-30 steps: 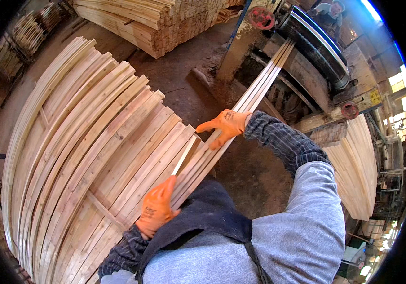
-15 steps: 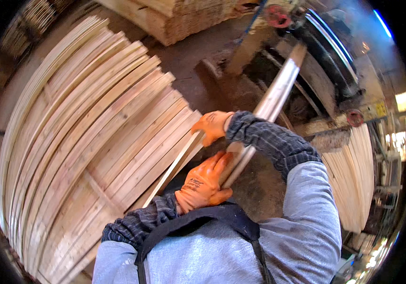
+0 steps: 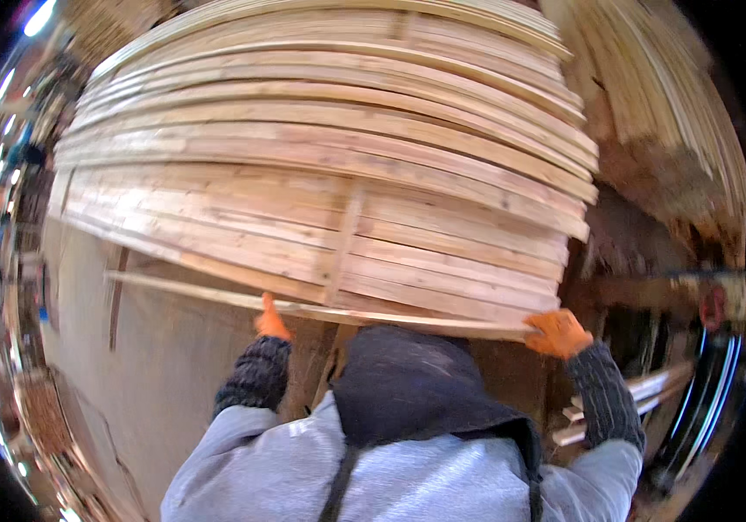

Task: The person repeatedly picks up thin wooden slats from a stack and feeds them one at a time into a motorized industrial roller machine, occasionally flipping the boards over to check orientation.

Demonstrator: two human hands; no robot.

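A long, narrow wooden board lies across in front of me along the near edge of a wide stack of boards. My left hand, in an orange glove, grips it left of the middle with the thumb up against it; the other fingers are mostly hidden. Near the right end of the board, my right hand is closed round it in a matching glove. The board's left end reaches well past my left hand, over the floor.
Crosswise wooden strips lie among the stacked boards. Another lumber pile stands at the far right. Several loose boards stick out beside machinery with a red handwheel at the right. Concrete floor lies at the left.
My view has turned, so the stack is now ahead. My left hand has left the loose boards by the machine and holds the narrow board, as my right hand does.
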